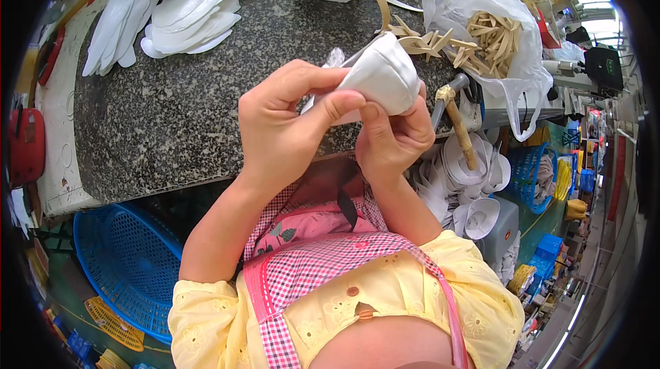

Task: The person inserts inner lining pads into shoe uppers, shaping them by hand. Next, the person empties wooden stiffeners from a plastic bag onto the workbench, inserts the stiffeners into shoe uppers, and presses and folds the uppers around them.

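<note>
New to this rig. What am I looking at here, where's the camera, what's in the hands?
No machine here: a person works with two bare hands. The single picture comes from a wide fisheye camera on their head, looking down, so straight edges bend near the rim and the forearms enter from below. The left hand and right hand together grip a white cup-shaped fabric piece, fingers pinching its edge. Below lies a dark stone table with stacks of flat white pieces. A plastic bag of tan wooden pieces and a hammer sit to the right; a blue basket stands on the floor.
</note>
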